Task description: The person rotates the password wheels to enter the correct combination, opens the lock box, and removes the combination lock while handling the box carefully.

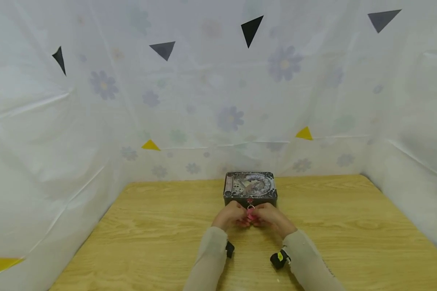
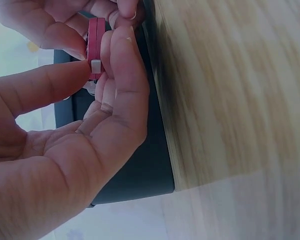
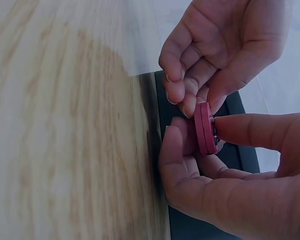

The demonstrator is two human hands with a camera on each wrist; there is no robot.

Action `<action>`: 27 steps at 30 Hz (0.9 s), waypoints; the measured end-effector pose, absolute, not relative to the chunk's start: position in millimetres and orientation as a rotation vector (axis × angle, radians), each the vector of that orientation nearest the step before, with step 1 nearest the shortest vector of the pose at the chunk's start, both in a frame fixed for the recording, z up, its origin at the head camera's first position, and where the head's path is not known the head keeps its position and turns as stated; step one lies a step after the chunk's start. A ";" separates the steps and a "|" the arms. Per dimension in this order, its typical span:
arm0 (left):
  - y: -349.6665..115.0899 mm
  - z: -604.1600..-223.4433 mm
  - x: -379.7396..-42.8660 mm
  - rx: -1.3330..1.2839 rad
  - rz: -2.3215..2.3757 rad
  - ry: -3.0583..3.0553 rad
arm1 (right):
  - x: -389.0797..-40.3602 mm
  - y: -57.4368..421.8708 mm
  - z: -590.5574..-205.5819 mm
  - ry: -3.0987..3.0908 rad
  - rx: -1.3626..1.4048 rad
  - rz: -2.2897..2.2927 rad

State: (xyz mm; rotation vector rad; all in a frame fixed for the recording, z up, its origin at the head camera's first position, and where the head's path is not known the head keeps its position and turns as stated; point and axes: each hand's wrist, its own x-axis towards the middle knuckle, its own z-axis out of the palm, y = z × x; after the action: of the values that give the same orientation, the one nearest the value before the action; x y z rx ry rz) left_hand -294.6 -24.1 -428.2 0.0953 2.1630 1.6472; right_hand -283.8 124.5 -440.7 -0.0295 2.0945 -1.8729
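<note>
Pink padlock [image 1: 251,213] sits at the front of a dark decorated tin box [image 1: 250,186], which lies at twelve o'clock from it. From over here I see the left hand [image 1: 234,213], at nine o'clock, pinching it between thumb and fingers; the right hand [image 1: 271,215], at three, pinches it too, thumb on the dials.
</note>
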 end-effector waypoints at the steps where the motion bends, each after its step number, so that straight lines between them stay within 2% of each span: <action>1: -24.5 -428.2 -294.3 0.096 1.643 2.168 | -284.0 123.9 -441.3 2.091 -0.027 -1.877; 27: -25.1 -427.2 -293.5 0.091 1.629 2.175 | -282.1 122.5 -439.6 2.054 -0.082 -1.923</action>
State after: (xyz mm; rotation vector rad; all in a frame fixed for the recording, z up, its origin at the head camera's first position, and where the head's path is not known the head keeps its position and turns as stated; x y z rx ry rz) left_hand -293.5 -25.1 -427.2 0.0909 2.1753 1.6293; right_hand -282.1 122.5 -439.6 -0.0819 2.0539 -1.9233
